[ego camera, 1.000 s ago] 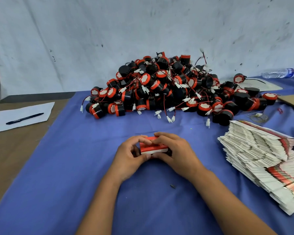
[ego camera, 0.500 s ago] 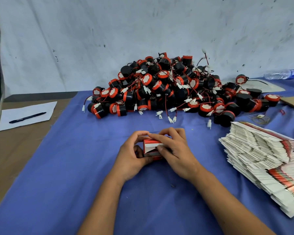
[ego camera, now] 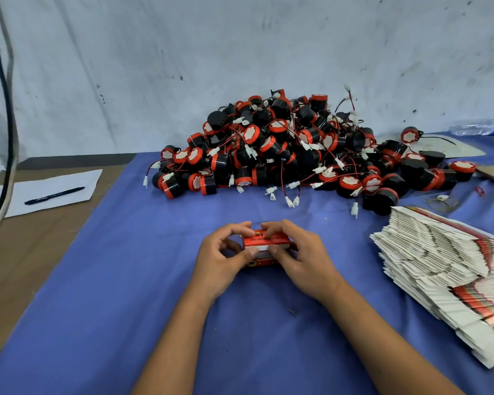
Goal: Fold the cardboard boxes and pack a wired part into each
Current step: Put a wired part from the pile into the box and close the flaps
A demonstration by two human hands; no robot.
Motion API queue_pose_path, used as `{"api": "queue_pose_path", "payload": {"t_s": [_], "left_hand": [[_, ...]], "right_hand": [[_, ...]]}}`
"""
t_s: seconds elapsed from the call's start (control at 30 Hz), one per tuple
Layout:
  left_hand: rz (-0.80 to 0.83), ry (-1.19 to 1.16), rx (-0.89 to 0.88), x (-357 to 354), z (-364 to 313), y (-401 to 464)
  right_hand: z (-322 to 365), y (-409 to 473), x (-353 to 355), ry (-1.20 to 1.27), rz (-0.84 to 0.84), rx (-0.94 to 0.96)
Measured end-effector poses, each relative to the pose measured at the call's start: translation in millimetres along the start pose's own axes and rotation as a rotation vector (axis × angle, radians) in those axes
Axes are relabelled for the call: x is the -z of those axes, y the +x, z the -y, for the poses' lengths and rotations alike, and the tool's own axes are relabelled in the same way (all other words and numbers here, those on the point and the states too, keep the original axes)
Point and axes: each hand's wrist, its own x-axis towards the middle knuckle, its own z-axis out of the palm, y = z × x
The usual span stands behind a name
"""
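Pinching the small red-and-white box (ego camera: 264, 244) from both sides, the left hand (ego camera: 221, 259) and right hand (ego camera: 300, 256) grip it just above the blue-clothed table (ego camera: 126, 280). Thin, glossy card could crease or pop open under uneven thumb pressure; round wired parts (ego camera: 291, 149) lie tangled beyond.

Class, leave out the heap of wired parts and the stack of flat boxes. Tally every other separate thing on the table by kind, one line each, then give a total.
Folded box, held in both hands: 1
Pen: 1
Paper sheet under the pen: 1
Water bottle, lying down: 1
Total: 4
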Motion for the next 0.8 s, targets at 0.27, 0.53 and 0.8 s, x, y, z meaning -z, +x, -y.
{"api": "queue_pose_path", "payload": {"t_s": [0.27, 0.53, 0.8], "left_hand": [[-0.109, 0.218, -0.183, -2.4, 1.4, 1.9], [-0.167, 0.577, -0.398, -8.1, -6.3, 1.3], [-0.2, 0.676, -0.428, -13.0, -8.4, -7.4]], "right_hand": [[-0.9, -0.7, 0.6, 0.014, -0.158, -0.025], [-6.0, 0.8, -3.5, -0.067, -0.2, 0.037], [-6.7, -5.9, -5.9, -0.2, -0.164, 0.078]]}}
